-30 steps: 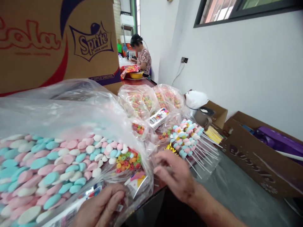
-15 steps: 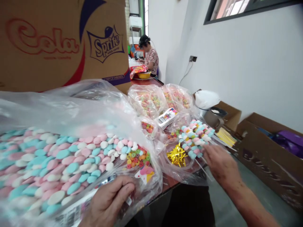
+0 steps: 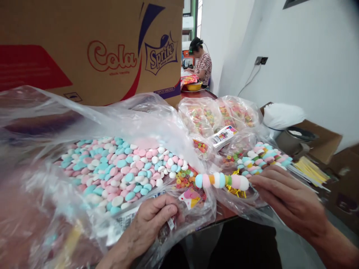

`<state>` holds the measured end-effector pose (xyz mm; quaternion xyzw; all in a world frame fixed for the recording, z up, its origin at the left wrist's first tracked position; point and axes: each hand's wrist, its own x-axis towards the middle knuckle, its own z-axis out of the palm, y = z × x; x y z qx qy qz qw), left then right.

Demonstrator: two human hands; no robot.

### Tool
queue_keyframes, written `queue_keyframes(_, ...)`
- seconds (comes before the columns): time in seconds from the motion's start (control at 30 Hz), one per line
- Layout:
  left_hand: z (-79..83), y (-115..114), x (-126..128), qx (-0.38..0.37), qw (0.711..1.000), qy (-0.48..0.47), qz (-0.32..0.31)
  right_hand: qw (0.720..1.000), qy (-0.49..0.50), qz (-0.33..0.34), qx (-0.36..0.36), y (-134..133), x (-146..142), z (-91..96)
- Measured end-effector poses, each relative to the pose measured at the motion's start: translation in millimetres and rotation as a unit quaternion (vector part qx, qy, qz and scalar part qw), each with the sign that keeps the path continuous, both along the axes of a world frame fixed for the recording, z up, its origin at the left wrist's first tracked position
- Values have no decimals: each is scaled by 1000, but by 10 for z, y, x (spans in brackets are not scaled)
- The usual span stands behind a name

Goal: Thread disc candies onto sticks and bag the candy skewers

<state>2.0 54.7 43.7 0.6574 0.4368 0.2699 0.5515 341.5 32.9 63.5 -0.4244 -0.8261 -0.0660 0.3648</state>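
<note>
My right hand [image 3: 291,205] is closed on the end of a candy skewer [image 3: 221,181], which points left with pink, white and blue marshmallows and small orange and green rings along it. Beyond those fingers lies a pile of similar candy skewers [image 3: 265,157]. My left hand [image 3: 155,220] pinches a clear printed plastic bag [image 3: 190,198] bearing a pink and yellow design. Flat round marshmallows [image 3: 112,164] spread in a large plastic bag left of it, with ring gummies [image 3: 183,178] at their right edge. Gold twist ties [image 3: 237,191] show partly behind the skewer.
A large printed carton [image 3: 112,48] stands behind the marshmallows. Bags of ring gummies [image 3: 202,117] and a stack of labels [image 3: 224,137] lie further back. To the right are sticks [image 3: 311,170] and a grey pot [image 3: 294,140]. A co-worker [image 3: 203,63] sits at the far end.
My right hand has drawn one candy skewer off the pile and swung it leftward. My left hand keeps its pinch on the bag. The view has turned left.
</note>
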Motion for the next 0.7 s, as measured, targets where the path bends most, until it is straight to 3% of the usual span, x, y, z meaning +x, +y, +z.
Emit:
queue_keyframes(0.17,21,-7,-45,-30,1000,7,6,998,-35,44,31,77,16,20)
queue_keyframes(0.4,41,17,-17,-112,993,-43,-3,994,-70,84,-5,105,117,53)
queue_keyframes(0.57,123,56,34,-87,995,9,-40,995,-40,77,-38,87,82,63)
queue_keyframes(0.7,151,84,65,-53,994,26,-87,991,-28,115,-67,135,21,106)
